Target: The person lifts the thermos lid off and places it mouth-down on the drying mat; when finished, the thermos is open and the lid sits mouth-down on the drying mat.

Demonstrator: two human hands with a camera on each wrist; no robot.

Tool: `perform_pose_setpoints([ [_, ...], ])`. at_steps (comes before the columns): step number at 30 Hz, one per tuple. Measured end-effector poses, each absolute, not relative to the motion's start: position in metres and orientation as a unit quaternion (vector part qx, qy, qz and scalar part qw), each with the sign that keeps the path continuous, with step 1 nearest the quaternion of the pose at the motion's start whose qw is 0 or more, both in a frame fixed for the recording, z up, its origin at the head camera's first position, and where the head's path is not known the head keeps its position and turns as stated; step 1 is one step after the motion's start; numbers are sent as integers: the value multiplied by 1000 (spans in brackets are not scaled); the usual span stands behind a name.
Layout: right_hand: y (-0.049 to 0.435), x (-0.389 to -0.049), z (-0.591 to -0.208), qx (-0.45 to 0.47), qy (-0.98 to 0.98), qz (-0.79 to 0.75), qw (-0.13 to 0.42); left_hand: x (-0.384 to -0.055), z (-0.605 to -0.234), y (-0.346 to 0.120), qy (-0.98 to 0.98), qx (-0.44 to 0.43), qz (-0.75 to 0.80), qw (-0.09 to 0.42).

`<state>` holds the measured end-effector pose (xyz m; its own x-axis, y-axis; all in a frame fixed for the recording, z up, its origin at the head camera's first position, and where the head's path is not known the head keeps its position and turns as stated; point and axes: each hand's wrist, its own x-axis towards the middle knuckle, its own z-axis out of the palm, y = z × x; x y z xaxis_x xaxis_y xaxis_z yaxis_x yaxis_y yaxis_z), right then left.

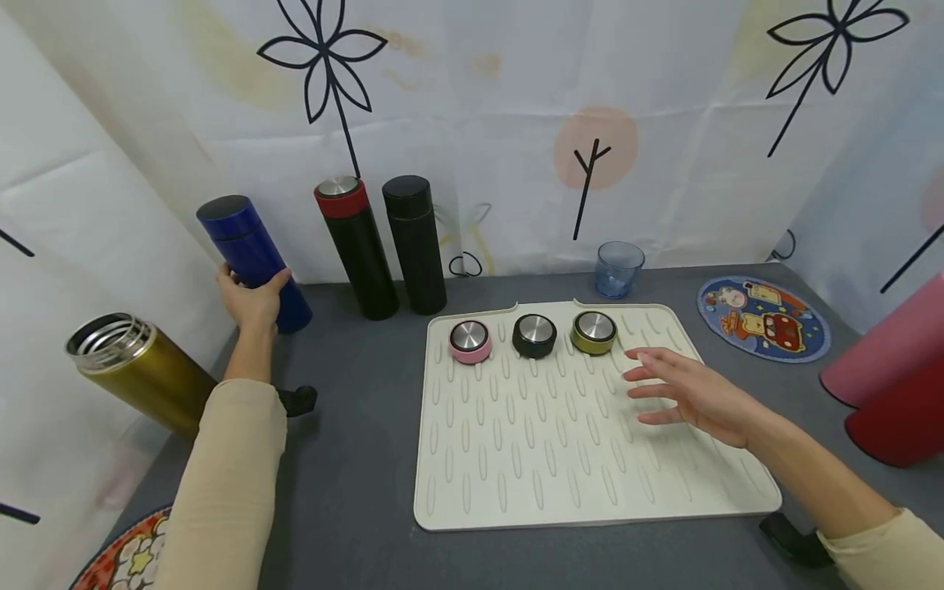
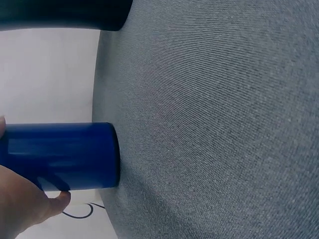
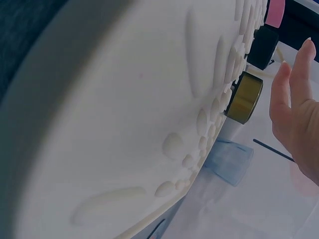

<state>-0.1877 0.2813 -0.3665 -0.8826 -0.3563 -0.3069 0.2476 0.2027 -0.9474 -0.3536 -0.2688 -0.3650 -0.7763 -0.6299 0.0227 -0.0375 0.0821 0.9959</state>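
In the head view my left hand (image 1: 254,305) grips the blue thermos bottle (image 1: 258,260) low on its body, at the table's back left. The bottle has its dark-topped lid on. In the left wrist view the thumb curls along the side of the blue bottle (image 2: 65,155), whose base is right at the table surface. My right hand (image 1: 689,395) hovers over the right part of the white ribbed mat (image 1: 516,483), fingers spread and holding nothing. Near it on the mat stand a gold lid (image 1: 593,332), a black lid (image 1: 534,335) and a pink lid (image 1: 469,342), all with silver tops.
An open gold bottle (image 1: 151,369) stands left of my left arm. Behind the mat are a red-topped black bottle (image 1: 357,254), a black bottle (image 1: 416,246) and a blue glass (image 1: 618,270). A round cartoon mat (image 1: 767,319), pink (image 1: 896,348) and red bottles (image 1: 903,422) are on the right.
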Motion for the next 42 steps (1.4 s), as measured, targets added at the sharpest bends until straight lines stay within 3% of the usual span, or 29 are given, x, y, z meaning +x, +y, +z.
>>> perform_pose_setpoints([
  [8, 278, -190, -368, -45, 735, -633, 240, -345, -362, -270, -665, 254, -635, 301],
  [15, 278, -191, -370, -53, 738, -627, 242, -331, -348, -244, -621, 197, -672, 352],
  [24, 274, -192, -369, -59, 740, -623, 247, -283, -341, -203, -698, 82, -624, 341],
  [30, 274, -191, -368, -60, 741, -623, 246, -248, -334, -186, -752, 12, -592, 291],
  [35, 273, -190, -368, -61, 739, -623, 248, -228, -333, -180, -780, -9, -574, 250],
  [42, 272, -190, -368, -62, 737, -622, 259, -211, -337, -176, -808, -41, -536, 242],
])
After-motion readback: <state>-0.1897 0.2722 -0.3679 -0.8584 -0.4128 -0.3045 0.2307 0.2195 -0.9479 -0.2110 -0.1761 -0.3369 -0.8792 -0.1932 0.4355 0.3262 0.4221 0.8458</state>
